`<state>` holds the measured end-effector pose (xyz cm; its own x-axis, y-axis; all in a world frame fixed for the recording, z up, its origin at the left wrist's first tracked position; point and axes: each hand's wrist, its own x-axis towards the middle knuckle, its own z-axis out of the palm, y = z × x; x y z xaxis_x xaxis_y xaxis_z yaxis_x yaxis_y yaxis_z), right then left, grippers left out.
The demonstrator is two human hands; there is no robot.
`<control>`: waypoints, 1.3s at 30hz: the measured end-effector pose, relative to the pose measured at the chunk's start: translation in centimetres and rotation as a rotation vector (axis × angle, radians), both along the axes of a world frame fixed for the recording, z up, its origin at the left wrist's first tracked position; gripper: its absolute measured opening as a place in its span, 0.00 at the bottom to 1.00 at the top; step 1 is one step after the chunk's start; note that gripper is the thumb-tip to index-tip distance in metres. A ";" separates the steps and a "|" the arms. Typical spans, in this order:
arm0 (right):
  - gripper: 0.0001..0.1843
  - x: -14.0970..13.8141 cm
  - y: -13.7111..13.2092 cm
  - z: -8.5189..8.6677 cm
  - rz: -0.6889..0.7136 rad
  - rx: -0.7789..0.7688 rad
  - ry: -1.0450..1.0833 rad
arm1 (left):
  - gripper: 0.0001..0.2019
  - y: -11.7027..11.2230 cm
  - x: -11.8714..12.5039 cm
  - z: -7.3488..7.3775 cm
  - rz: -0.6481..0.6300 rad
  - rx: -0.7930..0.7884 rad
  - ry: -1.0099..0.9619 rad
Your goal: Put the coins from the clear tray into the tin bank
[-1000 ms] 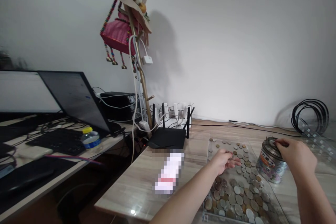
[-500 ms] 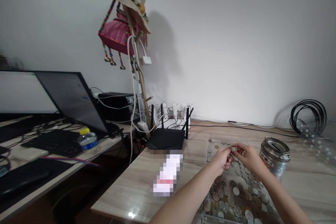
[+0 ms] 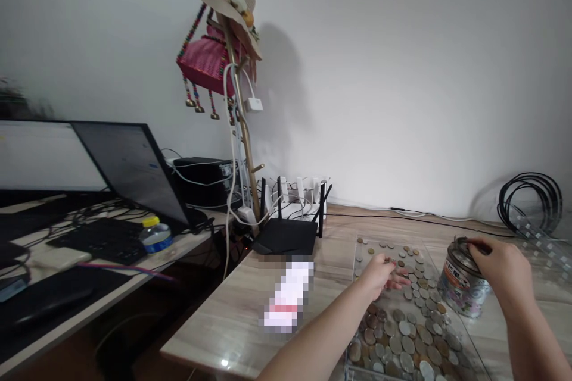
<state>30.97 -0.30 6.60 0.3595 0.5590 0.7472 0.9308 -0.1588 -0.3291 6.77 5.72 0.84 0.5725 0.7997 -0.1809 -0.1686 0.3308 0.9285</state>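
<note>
The right hand (image 3: 503, 268) rests on top of a tin coin bank (image 3: 462, 286), fingers curled over its lid near the slot; whether a coin is pinched between the fingertips cannot be told, since the back of the hand hides them. The left hand (image 3: 383, 274) lies low over a clear tray (image 3: 357, 250) spread with loose coins (image 3: 402, 327), its fingers loosely bent and touching the coins at the far end of the spread; it may hold one, but the view is too small to say. The tin stands on the pale wood-grain table (image 3: 232, 315) just beside the tray's right edge, tilted a little toward the hand. To do this step well, the person would likely keep the tin steady and upright, turn each coin edge-on to the slot (a flat coin would jam or skid off the lid), and let go only once it is lined up; the left hand does best picking single coins from the loose edge of the spread rather than the dense middle. A black router (image 3: 286, 235) sits well apart, behind the tray.
</note>
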 end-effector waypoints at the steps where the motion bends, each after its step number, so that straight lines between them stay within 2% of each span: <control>1: 0.15 -0.9 0.0 0.2 -0.002 0.052 -0.030 | 0.10 0.0 0.0 0.0 -0.015 0.038 0.010; 3: 0.17 -3.2 0.1 0.6 0.051 0.093 -0.034 | 0.12 0.1 -0.1 0.0 -0.016 0.113 0.035; 4: 0.17 -4.6 0.2 0.6 0.149 0.063 -0.010 | 0.12 0.1 -0.2 0.0 0.003 0.141 0.046; 8: 0.16 -9.5 1.2 -0.7 0.654 -0.318 0.068 | 0.14 0.1 -0.3 0.3 0.074 0.156 0.022; 10: 0.15 -10.9 1.9 -1.7 0.769 -0.401 0.086 | 0.15 0.0 -0.2 0.5 0.042 0.130 0.000; 12: 0.15 -11.5 2.4 -2.4 0.783 -0.402 0.127 | 0.14 0.0 -0.1 0.6 0.006 0.088 -0.004; 15: 0.15 -10.7 2.3 -2.1 0.696 -0.312 0.146 | 0.10 0.0 0.0 0.7 -0.015 -0.024 0.004; 18: 0.15 -8.3 1.1 -0.7 0.417 -0.120 0.055 | 0.04 0.1 0.0 0.6 0.023 -0.161 -0.004; 21: 0.16 -4.6 -0.1 0.6 0.037 0.012 -0.043 | 0.08 0.2 -0.2 0.6 0.035 -0.225 -0.045; 23: 0.15 -2.0 -0.5 0.7 -0.115 -0.026 -0.012 | 0.11 0.1 -0.2 0.6 0.041 -0.209 -0.045; 25: 0.14 0.1 -0.6 0.5 -0.160 -0.156 0.084 | 0.11 0.0 -0.1 0.5 0.050 -0.138 -0.026; 27: 0.14 1.2 -0.5 0.2 -0.156 -0.279 0.155 | 0.10 -0.1 0.0 0.4 0.044 -0.038 -0.002; 29: 0.14 1.2 -0.5 0.1 -0.136 -0.290 0.125 | 0.10 -0.2 0.2 0.3 0.038 0.071 0.050; 33: 0.17 -1.9 -0.3 0.8 -0.049 0.026 -0.044 | 0.08 -0.3 0.1 0.4 0.064 0.360 0.191; 35: 0.17 -4.3 -0.1 0.8 0.103 0.045 -0.005 | 0.09 -0.4 -0.1 0.6 0.105 0.489 0.211; 39: 0.17 -8.7 1.0 -0.4 0.649 -0.315 0.068 | 0.12 -0.5 -0.2 0.6 0.134 0.564 0.191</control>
